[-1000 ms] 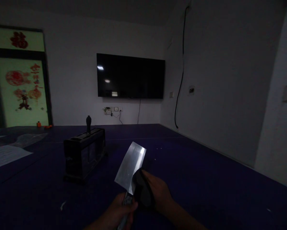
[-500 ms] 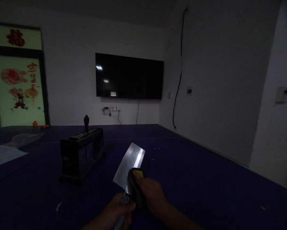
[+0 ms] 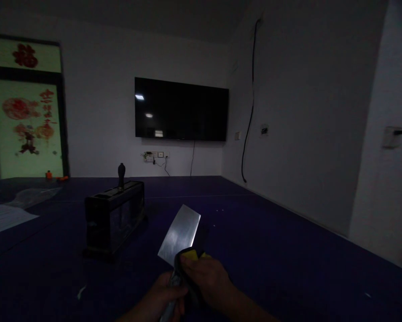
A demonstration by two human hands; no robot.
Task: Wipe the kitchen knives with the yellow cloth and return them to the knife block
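The left hand (image 3: 169,293) grips the cleaver (image 3: 180,230) by its handle, blade pointing away over the purple table (image 3: 288,250), while the right hand (image 3: 211,278) clutches a dark-and-yellow cloth (image 3: 189,255) at the blade's base.

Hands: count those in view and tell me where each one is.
2. The left hand is at the bottom centre, gripping the cleaver; the right hand is just right of it, holding a black-and-yellow object. No other hand shows.
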